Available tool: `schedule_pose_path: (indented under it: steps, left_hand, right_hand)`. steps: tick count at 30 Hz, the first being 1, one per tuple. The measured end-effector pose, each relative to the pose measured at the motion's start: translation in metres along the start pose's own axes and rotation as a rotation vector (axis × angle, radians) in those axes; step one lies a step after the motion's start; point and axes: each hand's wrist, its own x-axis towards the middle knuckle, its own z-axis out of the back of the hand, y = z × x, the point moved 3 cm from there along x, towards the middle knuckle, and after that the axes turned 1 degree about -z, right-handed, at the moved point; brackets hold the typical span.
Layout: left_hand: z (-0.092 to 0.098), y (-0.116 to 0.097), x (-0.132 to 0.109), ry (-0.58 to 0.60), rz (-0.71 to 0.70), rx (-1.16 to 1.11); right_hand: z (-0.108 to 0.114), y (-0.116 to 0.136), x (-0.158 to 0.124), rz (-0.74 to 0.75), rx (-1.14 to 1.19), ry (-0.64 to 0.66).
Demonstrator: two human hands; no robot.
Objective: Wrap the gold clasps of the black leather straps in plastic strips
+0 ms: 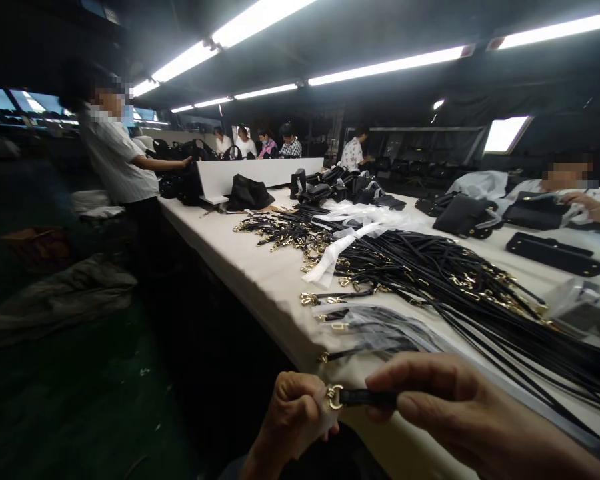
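At the bottom of the view my left hand (293, 413) is closed in a fist around the gold clasp (335, 396) at the end of a black strap (367, 398). My right hand (445, 400) pinches the same strap just right of the clasp, fingers pressed together. Both hands hover at the near edge of the long white table (260, 280). A heap of black straps with gold clasps (445, 280) lies on the table right behind my hands. Clear plastic bags (380, 330) with straps inside sit between the heap and my hands.
White wrapping paper (353, 233) lies across the straps. Black bags (463, 215) and a flat black panel (555, 253) rest farther back. One person stands at the table's left side (117, 160), another sits at the right (565, 193), several more at the far end. Bundles lie on the dark floor (55, 300).
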Motion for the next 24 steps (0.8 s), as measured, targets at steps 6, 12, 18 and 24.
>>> schedule_pose_path:
  steps: [6,12,18,24]
  left_hand:
    - [-0.002,0.002,-0.001,-0.024,0.138,0.059]
    - [-0.02,-0.012,0.005,-0.024,0.321,0.315]
    - [-0.015,0.005,0.012,0.047,0.419,0.396]
    - [-0.016,0.029,0.018,0.033,0.454,0.477]
  right_hand:
    - [0.003,-0.001,0.004,0.051,-0.207,0.017]
    - [0.008,0.006,0.015,0.23,-1.175,-0.143]
    - [0.014,-0.002,0.019,0.176,-1.506,-0.088]
    - [0.011,-0.016,0.012,0.17,-1.434,-0.054]
